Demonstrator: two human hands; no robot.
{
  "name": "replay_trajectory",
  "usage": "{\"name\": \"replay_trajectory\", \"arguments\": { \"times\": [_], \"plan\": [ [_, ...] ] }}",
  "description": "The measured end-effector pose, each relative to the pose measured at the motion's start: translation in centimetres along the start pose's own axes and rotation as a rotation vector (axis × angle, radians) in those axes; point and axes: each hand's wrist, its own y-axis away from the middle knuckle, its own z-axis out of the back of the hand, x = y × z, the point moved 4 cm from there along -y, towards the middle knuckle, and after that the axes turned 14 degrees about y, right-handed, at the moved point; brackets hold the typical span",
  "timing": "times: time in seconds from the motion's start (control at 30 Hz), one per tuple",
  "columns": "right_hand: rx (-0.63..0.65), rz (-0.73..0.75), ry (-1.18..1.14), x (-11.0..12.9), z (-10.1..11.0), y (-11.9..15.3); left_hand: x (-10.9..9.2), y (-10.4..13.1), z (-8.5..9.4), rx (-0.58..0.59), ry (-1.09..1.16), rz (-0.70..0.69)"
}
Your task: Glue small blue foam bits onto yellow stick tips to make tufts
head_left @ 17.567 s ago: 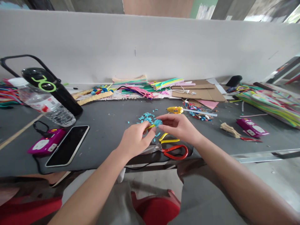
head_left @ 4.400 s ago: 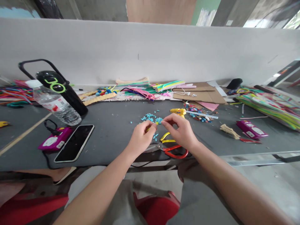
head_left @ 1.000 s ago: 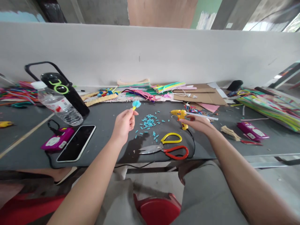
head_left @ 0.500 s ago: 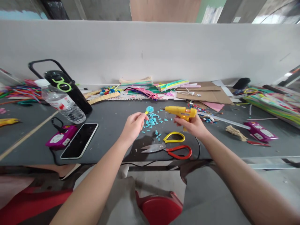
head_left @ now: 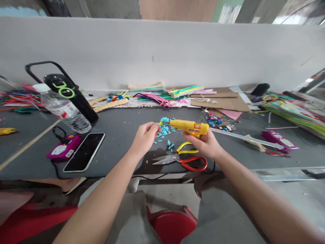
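"What do you face across the table (head_left: 119,142)?"

"A white partition (head_left: 101,51) spans your whole view behind the dark grey tabletop. Over its top you can see a grey concrete wall (head_left: 114,8), a brownish panel (head_left: 177,10), a strip of green wall (head_left: 218,10) and a concrete pillar (head_left: 250,10) bearing a small white plate (head_left: 255,20)."

"Where is your light brightest?"

"At your upper right, beyond the pillar; you can't tell whether that's a window."

"And below you?"

"A red seat (head_left: 175,223) above a grey floor (head_left: 304,203), plus a metal rail (head_left: 286,177) along the table's near edge, to your right."
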Motion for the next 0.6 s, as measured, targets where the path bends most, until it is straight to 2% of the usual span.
{"name": "replay_trajectory", "arguments": {
  "times": [0.6],
  "plan": [
    [0.033,-0.030,0.038,0.10,-0.36,0.27,-0.25,0.26,-0.24,-0.004,-0.099,-0.037]
  ]
}}
